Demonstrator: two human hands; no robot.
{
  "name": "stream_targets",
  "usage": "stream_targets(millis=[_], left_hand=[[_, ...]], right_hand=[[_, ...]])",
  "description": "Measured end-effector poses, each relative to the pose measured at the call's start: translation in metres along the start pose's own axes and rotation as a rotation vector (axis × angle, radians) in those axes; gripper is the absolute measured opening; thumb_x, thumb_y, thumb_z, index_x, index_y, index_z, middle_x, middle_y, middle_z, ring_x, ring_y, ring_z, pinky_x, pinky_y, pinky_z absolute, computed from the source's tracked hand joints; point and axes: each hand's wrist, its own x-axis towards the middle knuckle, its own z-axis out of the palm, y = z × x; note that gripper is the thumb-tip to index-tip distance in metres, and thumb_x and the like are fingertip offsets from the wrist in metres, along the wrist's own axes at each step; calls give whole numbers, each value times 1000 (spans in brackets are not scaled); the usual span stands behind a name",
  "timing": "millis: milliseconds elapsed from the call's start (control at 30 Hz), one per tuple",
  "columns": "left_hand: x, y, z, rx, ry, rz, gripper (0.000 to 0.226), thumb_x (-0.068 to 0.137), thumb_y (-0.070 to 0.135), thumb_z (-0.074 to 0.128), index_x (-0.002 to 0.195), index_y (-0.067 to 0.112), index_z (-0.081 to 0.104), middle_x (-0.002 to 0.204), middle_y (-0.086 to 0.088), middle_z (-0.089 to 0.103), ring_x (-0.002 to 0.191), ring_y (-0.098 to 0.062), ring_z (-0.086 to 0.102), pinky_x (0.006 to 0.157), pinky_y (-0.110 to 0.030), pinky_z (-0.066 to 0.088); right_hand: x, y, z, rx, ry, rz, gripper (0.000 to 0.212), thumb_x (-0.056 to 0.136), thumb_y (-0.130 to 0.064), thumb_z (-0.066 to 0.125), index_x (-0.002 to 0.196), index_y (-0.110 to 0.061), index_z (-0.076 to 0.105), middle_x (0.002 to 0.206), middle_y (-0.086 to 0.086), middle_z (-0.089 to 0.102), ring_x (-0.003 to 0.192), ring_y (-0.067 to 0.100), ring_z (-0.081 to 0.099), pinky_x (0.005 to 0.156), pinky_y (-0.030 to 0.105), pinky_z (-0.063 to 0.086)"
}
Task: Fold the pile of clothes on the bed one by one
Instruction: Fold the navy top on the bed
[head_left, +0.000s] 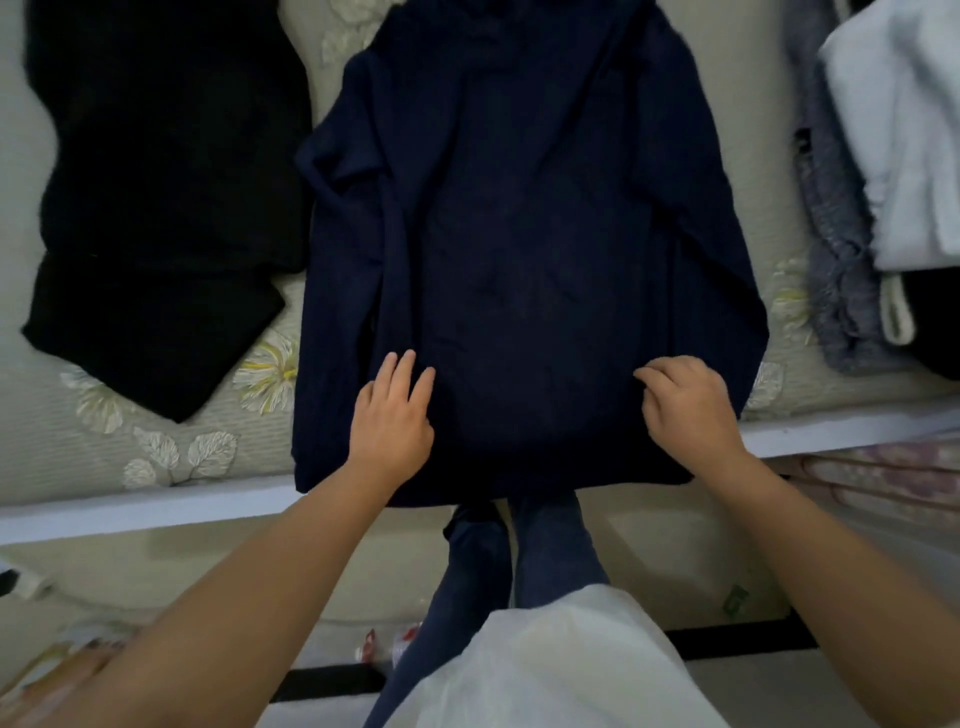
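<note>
Closest in, a white gauzy skirt (550, 670) and dark blue leggings (545, 551) belong to the person standing at the edge of the bed with the pale floral quilted cover (156, 457). Spread across the middle of that bed lies the large navy blue knitted garment (524, 234), its sleeves folded inward and its hem hanging slightly over the mattress edge. Left of it, apart, lies a black garment (156, 197), flat and partly folded. At the right edge sits a pile of grey fuzzy and white clothes (878, 182). The left hand (392, 415) rests flat on the navy garment near its hem, fingers straight and loose. The right hand (685, 400) has fingers curled, pinching the navy fabric.
</note>
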Motion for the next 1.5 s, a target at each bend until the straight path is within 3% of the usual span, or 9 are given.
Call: stream_targets(millis=[67,200,400,533,700,867,1033,1133,1500], left_hand=[[10,-2,-1,35,-106,-38,55,95,29,37,144,17,15,152,-11,12,140,-26,10,109,-39,21],[36,4,-22,115,-164,-96,33,96,33,32,123,17,43,120,-6,50,110,-25,48,89,-35,34],[101,6,-73,-28,-62,-123,27,96,27,33,108,12,53,109,-5,55,99,-22,51,70,-29,36],[164,-6,-116,-175,176,-209,25,95,23,37,106,7,54,107,-10,56,98,-26,51,71,-34,40],[246,-37,-157,-269,442,-294,32,94,15,41,121,0,50,121,-19,51,110,-35,45,84,-45,39],[332,-71,-182,-334,472,-448,42,95,26,41,128,-1,42,128,-23,46,120,-37,39,94,-47,32],[378,-83,-189,-507,432,-412,29,95,23,44,99,-2,58,104,-24,61,99,-38,53,79,-39,38],[387,-94,-191,-460,420,-344,25,95,16,41,96,-5,55,104,-26,56,95,-39,52,76,-41,36],[458,-131,-247,-159,567,-149,16,97,13,33,90,2,43,87,-29,59,77,-43,57,58,-39,29]], right_hand=[[19,9,-3,-36,-10,109,24,67,12,68,91,9,67,90,26,66,81,43,61,67,51,51],[57,31,-7,-59,-100,185,25,81,2,59,104,8,64,108,27,61,102,43,53,82,50,40],[139,54,-26,30,3,179,18,78,3,63,95,10,66,97,26,65,94,43,58,78,50,46],[216,71,-36,4,69,101,17,79,1,65,93,10,67,93,26,66,91,43,59,76,49,46],[324,87,-41,-39,65,242,34,92,-19,50,118,1,56,118,22,57,111,37,47,88,44,38],[402,103,-35,35,11,434,47,94,-34,45,130,-5,42,134,19,44,122,37,37,98,46,31],[451,111,-29,93,-120,524,36,90,-33,54,110,-4,58,116,19,58,111,35,49,92,41,38],[463,112,-31,93,-160,436,24,91,-16,53,103,5,56,108,25,58,103,37,52,74,33,34],[508,148,-46,-248,79,261,17,95,-9,41,91,6,47,94,29,52,75,43,53,57,40,30]])
